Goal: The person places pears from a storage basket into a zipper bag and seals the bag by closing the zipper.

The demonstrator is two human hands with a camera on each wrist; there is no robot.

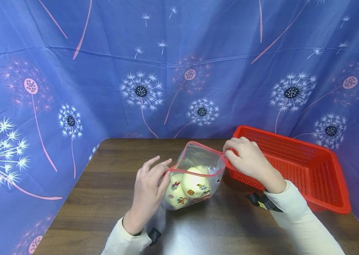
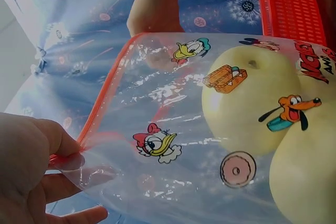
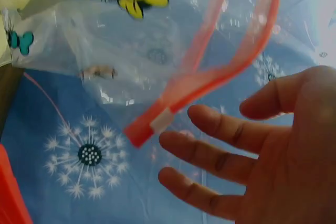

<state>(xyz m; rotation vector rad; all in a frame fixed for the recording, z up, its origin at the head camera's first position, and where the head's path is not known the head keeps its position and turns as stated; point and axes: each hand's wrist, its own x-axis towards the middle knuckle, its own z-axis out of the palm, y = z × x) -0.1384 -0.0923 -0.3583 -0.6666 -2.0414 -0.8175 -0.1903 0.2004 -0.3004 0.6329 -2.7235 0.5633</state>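
Note:
A clear zip bag (image 1: 209,166) with a red rim and cartoon prints stands on the table, its mouth spread wide. Inside lie several pale yellow, apple-like fruits (image 1: 195,182); one shows a stem dimple in the left wrist view. My left hand (image 1: 150,187) pinches the rim's left corner between thumb and forefinger, the other fingers loose. At the opposite corner is my right hand (image 1: 249,159). In the right wrist view its fingers (image 3: 210,158) are spread beside the red zip strip (image 3: 226,74) and its white slider (image 3: 161,121), with nothing visible between them.
A red perforated plastic basket (image 1: 294,166) stands on the right side of the brown wooden table (image 1: 103,198), just beyond my right forearm. A blue dandelion-patterned cloth (image 1: 109,106) hangs behind the table and along both sides.

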